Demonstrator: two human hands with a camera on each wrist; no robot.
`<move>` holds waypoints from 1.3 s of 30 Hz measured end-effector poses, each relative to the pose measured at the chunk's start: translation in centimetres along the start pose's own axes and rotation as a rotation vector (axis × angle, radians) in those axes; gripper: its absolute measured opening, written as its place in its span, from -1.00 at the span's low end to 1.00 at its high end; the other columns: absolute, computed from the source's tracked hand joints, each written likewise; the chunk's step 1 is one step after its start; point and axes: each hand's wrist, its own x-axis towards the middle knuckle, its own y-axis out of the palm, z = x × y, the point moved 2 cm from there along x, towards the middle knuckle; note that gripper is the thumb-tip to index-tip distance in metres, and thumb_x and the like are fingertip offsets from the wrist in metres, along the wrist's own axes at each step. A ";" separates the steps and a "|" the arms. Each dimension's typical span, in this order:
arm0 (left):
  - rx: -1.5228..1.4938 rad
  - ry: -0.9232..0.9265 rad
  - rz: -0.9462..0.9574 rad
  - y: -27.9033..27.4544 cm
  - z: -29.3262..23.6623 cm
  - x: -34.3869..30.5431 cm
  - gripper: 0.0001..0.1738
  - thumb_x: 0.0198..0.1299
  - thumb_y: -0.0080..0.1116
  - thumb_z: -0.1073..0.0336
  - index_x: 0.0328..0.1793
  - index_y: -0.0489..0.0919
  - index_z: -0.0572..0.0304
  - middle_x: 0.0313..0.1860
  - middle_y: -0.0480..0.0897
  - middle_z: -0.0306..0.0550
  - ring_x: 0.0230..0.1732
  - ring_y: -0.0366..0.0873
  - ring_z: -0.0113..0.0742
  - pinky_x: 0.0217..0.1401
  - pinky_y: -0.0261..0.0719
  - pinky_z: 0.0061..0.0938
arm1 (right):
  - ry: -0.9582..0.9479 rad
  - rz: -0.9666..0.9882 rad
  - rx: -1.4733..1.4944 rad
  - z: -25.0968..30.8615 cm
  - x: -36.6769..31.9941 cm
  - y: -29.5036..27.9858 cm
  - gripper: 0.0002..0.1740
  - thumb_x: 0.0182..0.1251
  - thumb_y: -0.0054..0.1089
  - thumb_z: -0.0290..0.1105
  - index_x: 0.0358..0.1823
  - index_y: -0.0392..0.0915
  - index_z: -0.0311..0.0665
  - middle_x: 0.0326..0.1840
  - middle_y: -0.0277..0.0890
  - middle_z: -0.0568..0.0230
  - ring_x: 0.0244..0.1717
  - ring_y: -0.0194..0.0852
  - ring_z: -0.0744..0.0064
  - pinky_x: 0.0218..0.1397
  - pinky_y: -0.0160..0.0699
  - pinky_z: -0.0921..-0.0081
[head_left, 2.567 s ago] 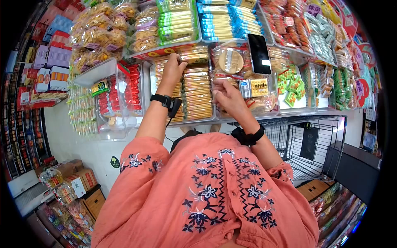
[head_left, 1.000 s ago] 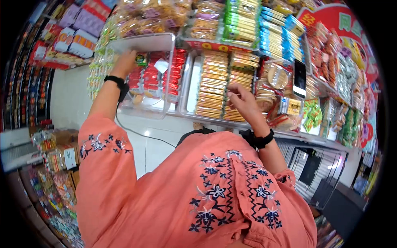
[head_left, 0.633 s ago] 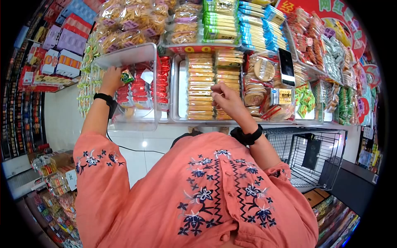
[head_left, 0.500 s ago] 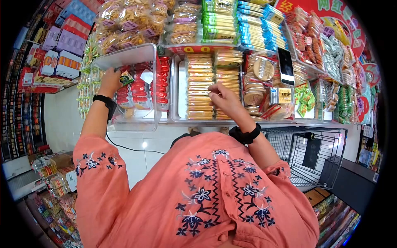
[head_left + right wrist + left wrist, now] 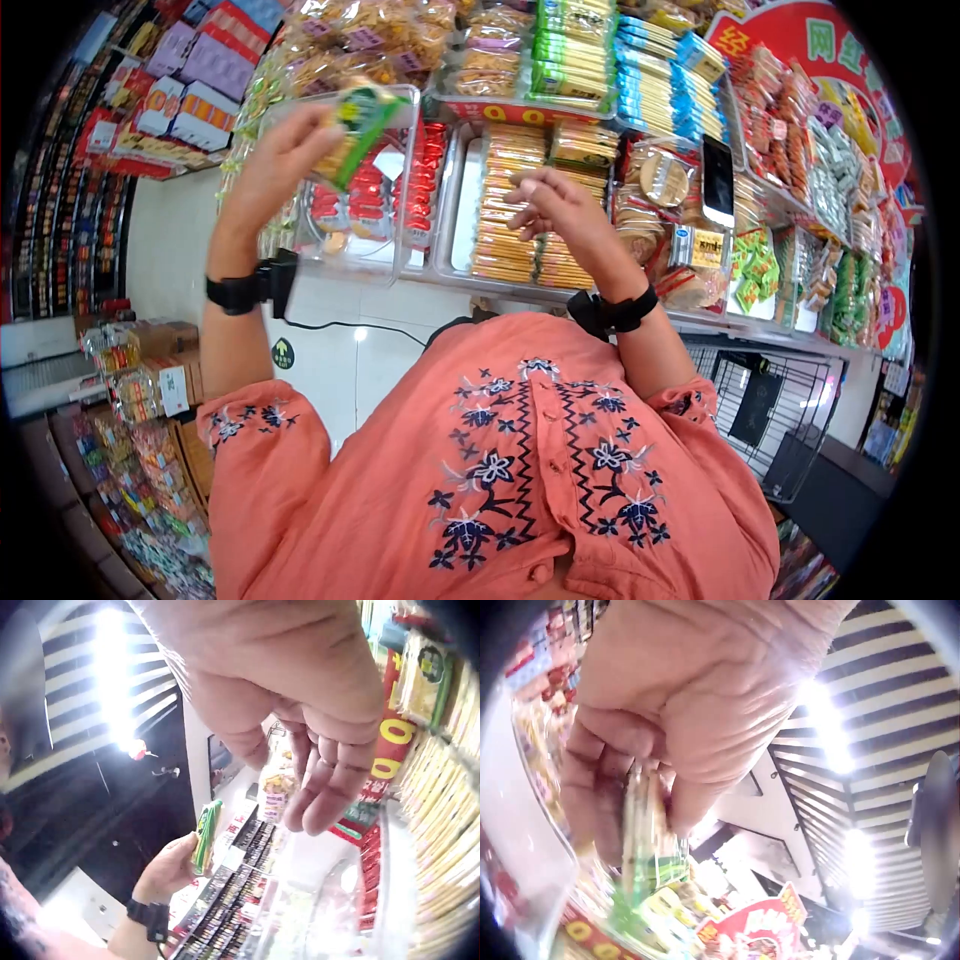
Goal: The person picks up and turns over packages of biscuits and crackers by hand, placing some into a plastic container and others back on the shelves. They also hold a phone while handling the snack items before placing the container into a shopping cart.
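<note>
My left hand (image 5: 268, 170) pinches a small green-and-yellow snack packet (image 5: 362, 132) between thumb and fingers. It is raised over the left clear bin (image 5: 410, 250), which contains red-wrapped snacks (image 5: 365, 215). In the right wrist view the packet (image 5: 205, 836) stands up from the left fingertips, and in the left wrist view its clear, green-printed wrapper (image 5: 656, 855) shows between thumb and fingers. My right hand (image 5: 572, 215) hovers over rows of gold-wrapped biscuit packs (image 5: 510, 205), fingers loosely bent with nothing in them. Its relaxed fingers also show up close in the right wrist view.
Green packs (image 5: 572, 60) and blue packs (image 5: 650, 90) fill the bins behind. A phone (image 5: 717, 180) lies on round-biscuit packs to the right. A wire shopping cart (image 5: 765, 410) stands at the lower right. A cable (image 5: 360, 326) hangs from the left wrist.
My left hand went from the gold biscuit packs to the left bin, took hold of the green packet there and has lifted it up. The right hand stays over the biscuit packs.
</note>
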 end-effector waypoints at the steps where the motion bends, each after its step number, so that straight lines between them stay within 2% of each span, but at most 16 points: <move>1: -0.044 -0.020 0.029 2.0 -1.0 -0.5 -0.63 0.48 0.17 0.19 0.26 0.57 0.26 -0.06 0.65 -0.26 -0.08 0.57 -0.59 -0.04 0.55 -0.62 | -0.032 0.031 0.078 1.0 -0.1 0.4 -0.43 0.61 0.03 -0.08 0.36 0.38 -0.43 0.14 0.59 0.06 -0.12 0.69 0.38 -0.13 0.69 0.48; 2: -0.092 -0.037 0.064 4.0 -1.9 -0.7 -0.61 0.49 0.17 0.19 0.31 0.56 0.25 -0.02 0.65 -0.27 -0.06 0.57 -0.60 -0.02 0.55 -0.63 | -0.063 0.054 0.156 1.9 -0.4 0.6 -0.40 0.62 0.02 -0.05 0.38 0.36 -0.44 0.15 0.58 0.04 -0.11 0.69 0.36 -0.13 0.69 0.47; 3: -0.169 -0.027 0.076 6.1 -2.3 -0.9 -0.60 0.49 0.17 0.17 0.31 0.56 0.25 -0.03 0.65 -0.28 -0.06 0.57 -0.61 -0.03 0.54 -0.64 | -0.104 0.081 0.239 2.7 -0.6 0.8 -0.35 0.59 0.06 0.02 0.36 0.33 -0.43 0.05 0.57 0.02 -0.16 0.71 0.31 -0.17 0.74 0.45; 5: -0.332 -0.007 0.111 10.4 -2.1 -1.1 -0.58 0.50 0.17 0.14 0.32 0.56 0.25 -0.03 0.65 -0.29 -0.06 0.57 -0.62 -0.03 0.54 -0.67 | -0.131 0.108 0.231 3.2 -1.0 0.1 -0.37 0.60 0.04 0.02 0.34 0.35 -0.43 0.03 0.57 0.03 -0.16 0.71 0.31 -0.17 0.74 0.45; 9: -0.378 -0.043 0.088 16.1 -1.7 -1.0 -0.56 0.51 0.16 0.05 0.29 0.60 0.23 -0.15 0.63 -0.38 -0.20 0.50 -0.71 -0.26 0.48 -0.72 | -0.109 0.099 0.201 3.1 -2.6 -1.8 -0.51 0.62 0.06 -0.09 0.24 0.45 -0.41 -0.07 0.61 0.15 -0.21 0.72 0.41 -0.19 0.74 0.53; 12: -0.404 -0.102 0.132 18.4 -2.5 -0.9 -0.55 0.56 0.08 0.06 0.31 0.58 0.27 0.01 0.64 -0.34 0.01 0.54 -0.63 0.10 0.48 -0.67 | -0.070 0.056 0.226 2.8 -4.0 -3.6 -0.60 0.61 0.08 -0.20 0.21 0.48 -0.41 -0.14 0.64 0.23 -0.24 0.73 0.47 -0.19 0.73 0.58; 16: -0.462 -0.201 -0.013 19.7 -3.5 -1.0 -0.49 0.55 0.05 -0.03 0.29 0.59 0.27 -0.12 0.68 -0.29 -0.16 0.58 -0.61 -0.16 0.51 -0.62 | -0.082 -0.008 0.286 2.7 -5.7 -6.3 -0.62 0.60 0.06 -0.25 0.21 0.47 -0.41 -0.11 0.65 0.19 -0.21 0.75 0.43 -0.17 0.76 0.54; 17: -0.522 -0.170 -0.015 20.2 -2.9 -0.9 -0.49 0.52 0.10 -0.03 0.28 0.59 0.28 -0.18 0.67 -0.27 -0.29 0.58 -0.60 -0.35 0.46 -0.64 | -0.090 -0.027 0.298 2.6 -6.0 -7.0 -0.62 0.60 0.06 -0.25 0.21 0.47 -0.41 -0.10 0.66 0.19 -0.20 0.76 0.42 -0.17 0.76 0.54; 20: -0.477 -0.183 0.007 22.4 -4.1 -1.5 -0.50 0.49 0.15 0.01 0.29 0.58 0.29 -0.18 0.66 -0.26 -0.38 0.55 -0.61 -0.44 0.40 -0.70 | -0.105 -0.052 0.349 2.0 -6.8 -9.1 -0.67 0.61 0.04 -0.30 0.20 0.46 -0.39 -0.06 0.66 0.18 -0.17 0.77 0.41 -0.14 0.78 0.52; 21: -0.500 -0.172 0.027 23.2 -4.4 -1.8 -0.54 0.45 0.22 0.10 0.29 0.57 0.27 -0.25 0.63 -0.29 -0.44 0.51 -0.62 -0.47 0.37 -0.73 | -0.115 -0.054 0.354 2.0 -7.2 -9.6 -0.68 0.61 0.04 -0.31 0.20 0.46 -0.38 -0.05 0.66 0.18 -0.17 0.77 0.41 -0.13 0.78 0.52; 25: -0.534 -0.182 0.027 26.2 -4.9 -2.4 -0.54 0.38 0.31 0.17 0.30 0.56 0.23 -0.36 0.52 -0.38 -0.45 0.48 -0.65 -0.47 0.36 -0.74 | -0.137 -0.015 0.388 2.0 -8.0 -10.8 -0.71 0.61 0.02 -0.37 0.21 0.44 -0.38 0.01 0.63 0.16 -0.13 0.76 0.39 -0.07 0.80 0.51; 28: -0.475 -0.116 -0.070 27.1 -6.3 -2.8 -0.70 0.39 0.29 0.24 0.15 0.59 0.17 -0.32 0.55 -0.40 -0.40 0.48 -0.67 -0.41 0.36 -0.74 | -0.127 -0.024 0.362 2.4 -8.8 -11.1 -0.68 0.60 -0.01 -0.42 0.26 0.42 -0.40 0.09 0.58 0.14 -0.04 0.74 0.35 -0.01 0.79 0.48; 31: -0.302 0.016 -0.158 27.6 -6.7 -3.0 -0.71 0.37 0.29 0.34 0.16 0.58 0.19 -0.24 0.56 -0.34 -0.32 0.50 -0.61 -0.28 0.45 -0.68 | -0.140 -0.017 0.304 2.9 -9.5 -11.2 -0.63 0.58 -0.05 -0.48 0.33 0.40 -0.38 0.14 0.53 0.15 0.04 0.71 0.31 0.06 0.77 0.42; 33: -0.234 0.092 -0.189 28.2 -7.1 -3.1 -0.70 0.39 0.28 0.36 0.20 0.57 0.18 -0.13 0.58 -0.32 -0.24 0.47 -0.65 -0.18 0.45 -0.69 | -0.144 0.005 0.296 2.9 -9.8 -11.7 -0.59 0.55 -0.08 -0.53 0.38 0.41 -0.32 0.15 0.53 0.18 0.09 0.69 0.31 0.15 0.74 0.36; 37: -0.106 0.222 -0.248 29.3 -8.1 -3.3 -0.72 0.40 0.25 0.43 0.20 0.57 0.17 0.08 0.55 -0.30 -0.15 0.46 -0.64 -0.07 0.47 -0.67 | -0.188 -0.006 0.273 3.1 -10.2 -12.3 -0.60 0.54 -0.10 -0.54 0.35 0.43 -0.33 0.16 0.53 0.17 0.10 0.68 0.32 0.21 0.71 0.35; 39: -0.109 0.222 -0.259 29.7 -8.4 -3.3 -0.72 0.40 0.26 0.42 0.20 0.57 0.16 0.13 0.54 -0.29 -0.14 0.46 -0.63 -0.06 0.48 -0.66 | -0.204 -0.006 0.272 2.9 -10.2 -12.6 -0.61 0.54 -0.11 -0.54 0.34 0.43 -0.33 0.16 0.53 0.17 0.12 0.67 0.33 0.22 0.70 0.35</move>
